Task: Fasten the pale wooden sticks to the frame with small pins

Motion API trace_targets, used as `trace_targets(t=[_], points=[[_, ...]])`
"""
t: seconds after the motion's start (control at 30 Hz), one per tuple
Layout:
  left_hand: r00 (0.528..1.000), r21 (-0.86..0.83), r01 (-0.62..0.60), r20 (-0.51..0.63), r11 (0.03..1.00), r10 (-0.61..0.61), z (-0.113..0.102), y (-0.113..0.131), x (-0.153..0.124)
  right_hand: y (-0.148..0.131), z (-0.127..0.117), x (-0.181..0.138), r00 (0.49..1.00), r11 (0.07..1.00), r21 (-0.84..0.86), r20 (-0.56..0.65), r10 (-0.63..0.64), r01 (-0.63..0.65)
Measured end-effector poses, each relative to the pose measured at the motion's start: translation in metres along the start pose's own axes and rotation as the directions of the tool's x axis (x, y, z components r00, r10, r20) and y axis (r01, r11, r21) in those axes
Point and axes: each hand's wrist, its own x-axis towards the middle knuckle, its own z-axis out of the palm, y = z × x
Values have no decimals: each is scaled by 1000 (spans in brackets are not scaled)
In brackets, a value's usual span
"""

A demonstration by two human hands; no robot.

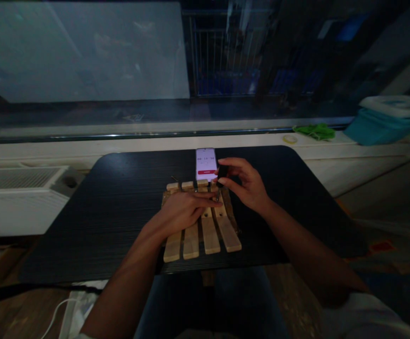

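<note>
A slatted wooden board (210, 235) lies on the dark table (120, 207) in front of me. My left hand (183, 209) rests flat on the slats, fingers stretched out toward the right. Just right of it, my right hand (247, 186) pinches a small dark object (221, 173) above the board's far right corner. Something thin hangs from that object down to the slats; I cannot make out what it is. A phone (206, 165) with a lit screen and a red bar lies just beyond the board.
A window sill runs behind the table, with a green cloth (316, 131), a roll of tape (290, 139) and a teal lidded box (388, 120). A white radiator (17, 197) stands at left. A white cable (58, 313) lies near my left elbow.
</note>
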Motion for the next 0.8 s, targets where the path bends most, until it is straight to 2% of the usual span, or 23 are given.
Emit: trace_targets(t=[0.4,0.63,0.8], points=[[1000,-17,13,19,1000,-13,-2,2,1,-1,2,0,996,994,-73,-33,-80,78],[999,-14,37,22,999,-37,-2,3,1,-3,-3,0,992,994,-57,82,-92,97],[999,-14,39,21,999,-39,-3,4,1,-2,-2,0,990,999,17,136,-45,43]])
